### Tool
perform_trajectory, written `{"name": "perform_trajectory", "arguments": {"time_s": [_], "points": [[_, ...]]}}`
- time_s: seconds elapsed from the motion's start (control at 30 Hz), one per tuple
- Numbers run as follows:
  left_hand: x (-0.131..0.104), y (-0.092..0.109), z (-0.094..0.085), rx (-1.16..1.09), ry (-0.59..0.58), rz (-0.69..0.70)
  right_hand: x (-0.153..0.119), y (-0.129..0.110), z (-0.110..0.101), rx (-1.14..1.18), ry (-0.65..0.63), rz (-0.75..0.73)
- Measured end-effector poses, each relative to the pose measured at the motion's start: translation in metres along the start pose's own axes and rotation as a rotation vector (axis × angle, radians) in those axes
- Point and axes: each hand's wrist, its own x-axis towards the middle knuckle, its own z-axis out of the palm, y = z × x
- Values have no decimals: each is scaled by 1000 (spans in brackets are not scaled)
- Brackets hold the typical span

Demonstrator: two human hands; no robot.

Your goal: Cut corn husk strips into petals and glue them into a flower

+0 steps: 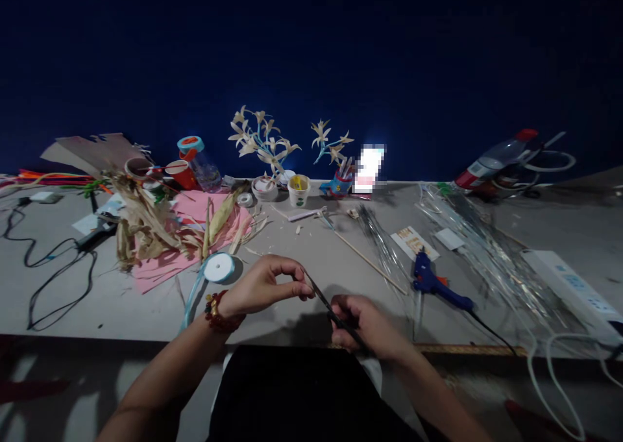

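Two hands at work over the front edge of a grey tabletop [121, 312]. The right hand [360, 322] grips a dark, slender tool [320, 294], its fingers closed around the lower part; the exact kind of tool is unclear. The tool slants up and leftward to the left hand [272, 286], whose thumb and forefinger come together beside its far end; whether they pinch anything cannot be told. A beaded bracelet [213, 312] circles the left wrist.

Left of the hands: a ribbon roll [219, 268], its pale blue tail trailing to the front edge; behind it, pink paper [158, 268] bearing dry husks [150, 228].

Rear: a large flower spray [265, 145] rises by a white bowl [265, 189], with a paper cup [298, 193] just to its right; a smaller spray [331, 145] stands near a bright phone [368, 168].

Right: a thin stick [365, 257] lies obliquely; beyond it rest a blue glue gun [438, 286], clear strips [496, 250] and a white power strip [567, 283]. A red-capped bottle [496, 161] leans behind.
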Motion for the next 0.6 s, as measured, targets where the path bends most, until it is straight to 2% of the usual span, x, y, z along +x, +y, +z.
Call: {"name": "perform_trajectory", "arguments": {"time_s": [0.13, 0.6], "points": [[1, 1, 0, 12, 14, 10, 1, 2, 2, 72, -5, 19], [1, 1, 0, 34, 19, -6, 6, 4, 0, 98, -7, 44]]}}
